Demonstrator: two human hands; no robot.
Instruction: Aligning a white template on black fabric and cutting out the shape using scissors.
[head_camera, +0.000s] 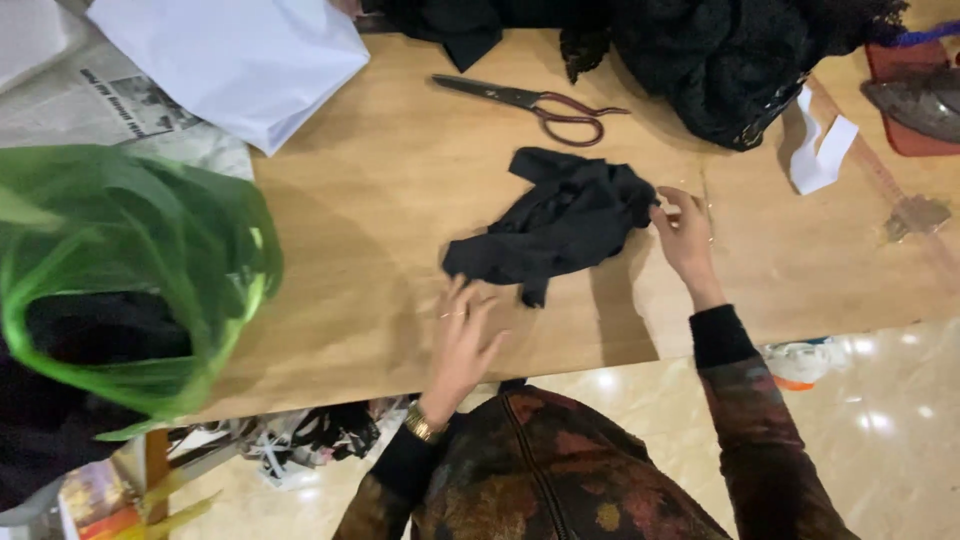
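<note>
A crumpled piece of black cloth lies on the wooden table. My right hand is at the cloth's right edge, its fingertips pinching or touching the fabric there. My left hand rests flat on the table just below the cloth's lower left corner, fingers spread and touching its edge. A gold watch sits on my left wrist and rings on its fingers.
Large scissors with reddish handles lie behind the cloth. A heap of black fabric sits at the back right, a white strip beside it. A green plastic bag fills the left, white paper and newspaper behind it.
</note>
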